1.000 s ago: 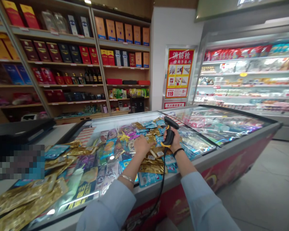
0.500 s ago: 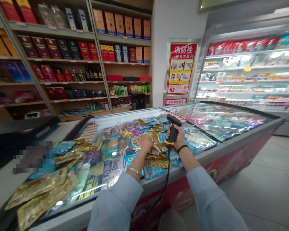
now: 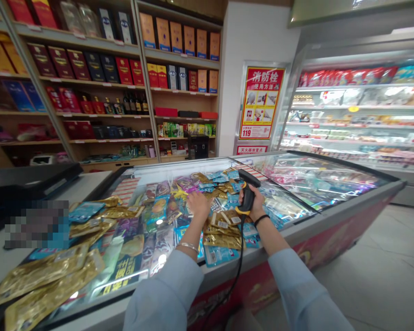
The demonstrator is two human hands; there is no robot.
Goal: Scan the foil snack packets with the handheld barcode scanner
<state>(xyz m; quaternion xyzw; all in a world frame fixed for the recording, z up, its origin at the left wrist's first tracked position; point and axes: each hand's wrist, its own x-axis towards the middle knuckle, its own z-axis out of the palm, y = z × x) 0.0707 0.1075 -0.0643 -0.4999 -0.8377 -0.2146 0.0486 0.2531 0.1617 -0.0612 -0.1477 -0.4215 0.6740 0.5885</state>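
Note:
My right hand (image 3: 257, 202) is closed around the handle of a black and yellow barcode scanner (image 3: 247, 191), its head aimed down at the snack packets (image 3: 224, 225) spread over the glass lid of a chest freezer (image 3: 296, 225). The scanner's black cable (image 3: 236, 280) hangs down over the freezer's front edge. My left hand (image 3: 198, 202) rests palm down on the packets just left of the scanner, fingers bent on a packet; I cannot make out whether it grips one. Gold, blue and purple packets lie all around both hands.
More gold packets (image 3: 44, 280) lie at the near left of the lid. A dark flat device (image 3: 27, 181) sits on the counter at left. Wooden shelves of boxed goods (image 3: 100, 73) fill the back wall. An open refrigerated case (image 3: 359, 110) stands at right, with tiled floor (image 3: 382, 271) beside the freezer.
My left hand has shifted slightly left and farther across the packets. My right hand stays on the scanner, which remains pointed at the pile. The camera view has shifted a little.

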